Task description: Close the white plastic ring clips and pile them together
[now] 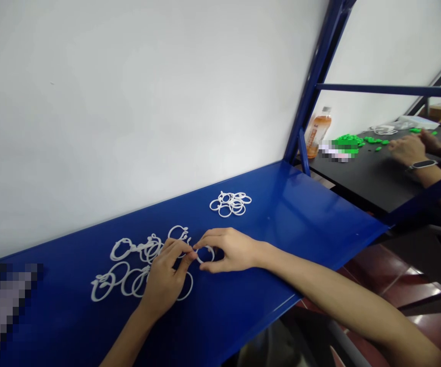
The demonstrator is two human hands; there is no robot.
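A white plastic ring is between my two hands, just above or on the blue table. The thumb and fingers of my right hand curve around its sides. My left hand pinches at the ring's left side, where its small end is mostly hidden by the fingertips. A loose group of several similar white rings with small tabs lies around and partly under my left hand. Farther back, beyond my right hand, a smaller pile of white rings rests on the table.
A white wall runs along the table's back edge. At the right stands a blue metal frame post. Past it, a black table holds green pieces and a bottle; another person's hands are over it.
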